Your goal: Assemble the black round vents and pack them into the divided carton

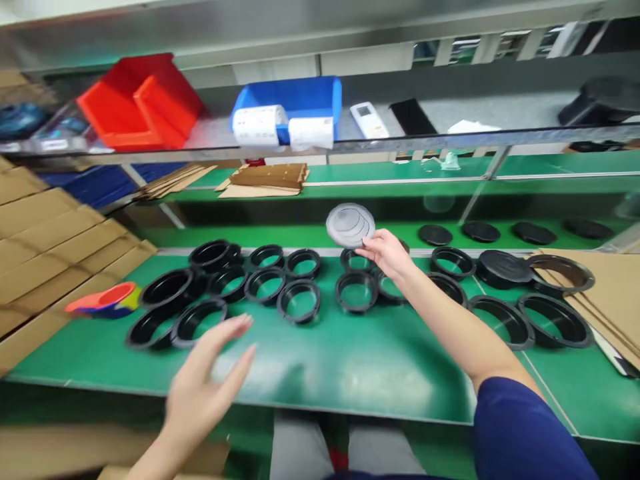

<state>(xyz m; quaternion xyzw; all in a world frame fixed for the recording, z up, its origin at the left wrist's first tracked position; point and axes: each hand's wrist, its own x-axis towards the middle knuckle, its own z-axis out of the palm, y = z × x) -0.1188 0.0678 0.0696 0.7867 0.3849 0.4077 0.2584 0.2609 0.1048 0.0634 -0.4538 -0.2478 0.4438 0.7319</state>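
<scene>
A round grey disc with curved lines on its face is held up by its lower right edge in my right hand, thumb and fingers pinched on it. It hangs over the back of the green table, above the black rings. My left hand, a little blurred, is in the air over the front of the table with thumb and fingers apart and nothing in it. Nearest to it are black rings on the left. More black rings stand in the middle, and another group sits at the right.
Several flat black discs lie along the back right. Stacked cardboard boxes line the left side, near a coloured object. A shelf above holds a red bin, a blue bin and a white device. Cardboard sheets lie right.
</scene>
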